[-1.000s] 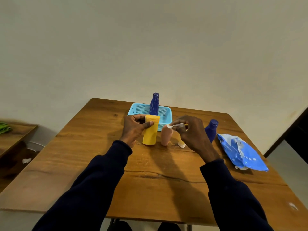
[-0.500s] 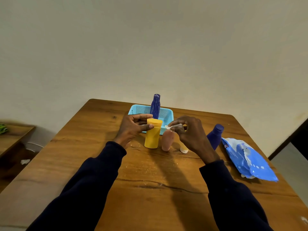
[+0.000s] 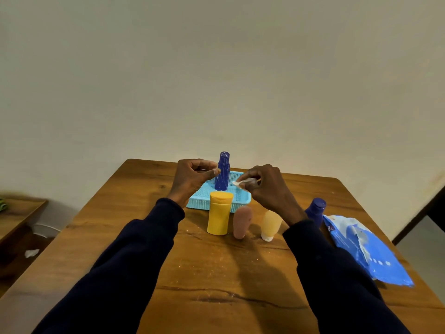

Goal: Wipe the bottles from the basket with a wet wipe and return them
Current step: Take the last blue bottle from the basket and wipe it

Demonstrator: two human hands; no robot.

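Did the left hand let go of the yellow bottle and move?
Yes. The left hand has left the yellow bottle and gone up and away, now level with the tall blue bottle in the basket.

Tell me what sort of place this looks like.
Probably a plain room in a home, not a workshop: a worn wooden table against a bare cream wall, a light blue plastic mesh basket with toiletry bottles, and a low wooden side table at left.

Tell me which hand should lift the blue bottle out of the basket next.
Left. The left hand is bare, its fingertips right beside the tall blue bottle standing in the basket. The right hand is pinching the wet wipe.
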